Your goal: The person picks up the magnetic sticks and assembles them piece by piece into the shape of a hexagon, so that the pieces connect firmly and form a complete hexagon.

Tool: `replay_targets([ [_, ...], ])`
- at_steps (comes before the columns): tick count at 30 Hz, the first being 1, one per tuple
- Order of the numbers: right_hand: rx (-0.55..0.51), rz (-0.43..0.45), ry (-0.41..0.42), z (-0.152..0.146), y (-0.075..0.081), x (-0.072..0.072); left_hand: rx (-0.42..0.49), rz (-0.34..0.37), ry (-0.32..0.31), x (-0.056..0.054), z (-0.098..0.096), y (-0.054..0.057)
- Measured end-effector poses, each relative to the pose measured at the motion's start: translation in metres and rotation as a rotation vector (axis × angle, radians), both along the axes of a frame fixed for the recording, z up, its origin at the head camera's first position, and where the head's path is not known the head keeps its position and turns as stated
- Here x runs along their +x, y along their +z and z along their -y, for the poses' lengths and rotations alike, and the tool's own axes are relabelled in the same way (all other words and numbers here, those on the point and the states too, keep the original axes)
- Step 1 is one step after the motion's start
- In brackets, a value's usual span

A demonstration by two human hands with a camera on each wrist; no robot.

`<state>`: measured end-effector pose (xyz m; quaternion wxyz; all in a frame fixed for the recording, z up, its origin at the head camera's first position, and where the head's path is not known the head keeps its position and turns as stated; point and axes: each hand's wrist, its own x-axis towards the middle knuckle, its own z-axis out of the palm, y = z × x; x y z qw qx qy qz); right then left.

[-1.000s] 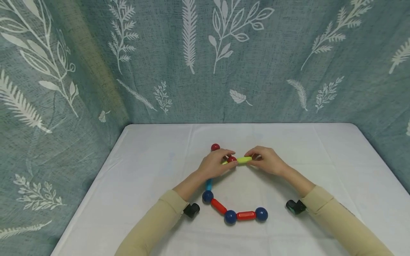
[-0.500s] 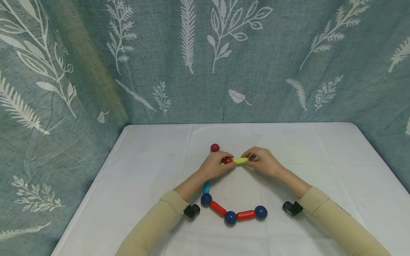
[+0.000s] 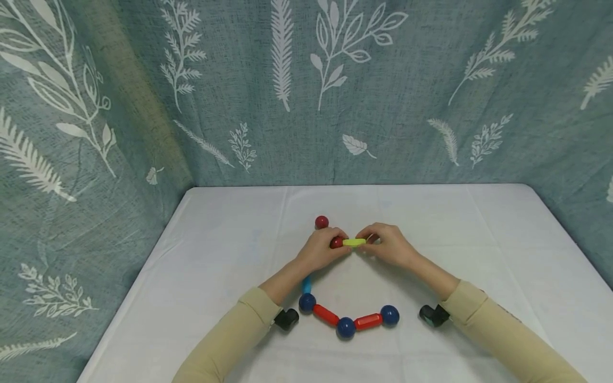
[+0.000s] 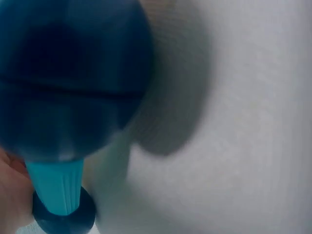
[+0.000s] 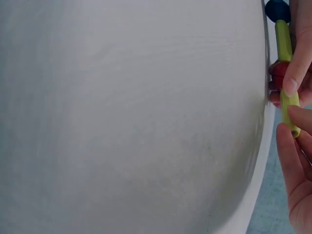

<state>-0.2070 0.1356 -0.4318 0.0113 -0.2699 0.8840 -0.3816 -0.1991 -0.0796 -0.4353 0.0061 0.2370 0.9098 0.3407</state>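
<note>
My left hand [image 3: 322, 250] grips a red ball [image 3: 337, 242] above the tabletop, its thumb reaching onto a yellow-green toy rod [image 3: 354, 242] that sticks out to the right. The rod's far end is between the fingertips of my right hand [image 3: 389, 246]. In the right wrist view a second yellow-green rod [image 5: 283, 41] joins the other side of that red ball, with a dark blue ball [image 5: 278, 10] beyond it. A light blue rod [image 3: 306, 284] shows below my left wrist, partly hidden. In the left wrist view a large dark blue ball [image 4: 73, 73] fills the upper left.
Below the hands, red rods [image 3: 368, 321] and dark blue balls [image 3: 346, 328] form a bent chain on the white tablecloth [image 3: 479, 239]. Another red ball [image 3: 322, 222] shows behind my left hand. A patterned green-blue curtain [image 3: 306, 143] hangs behind the table.
Both hands have shifted slightly left, the right one further, bringing the held red ball and yellow-green rod along. The chain's left blue ball has slid a little left and toward the front.
</note>
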Motion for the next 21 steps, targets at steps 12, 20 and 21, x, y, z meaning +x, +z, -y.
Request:
replay_targets([
  [12, 0.004, 0.073, 0.012, 0.005, 0.009, -0.020, -0.013, 0.003, 0.006, 0.002, 0.005, -0.001],
  [20, -0.063, 0.060, 0.117, 0.032, 0.016, -0.052, -0.012, 0.001, 0.014, 0.003, 0.007, -0.003],
  [21, -0.061, 0.059, 0.136, 0.036, 0.017, -0.054, -0.012, -0.003, 0.011, 0.003, 0.007, -0.004],
])
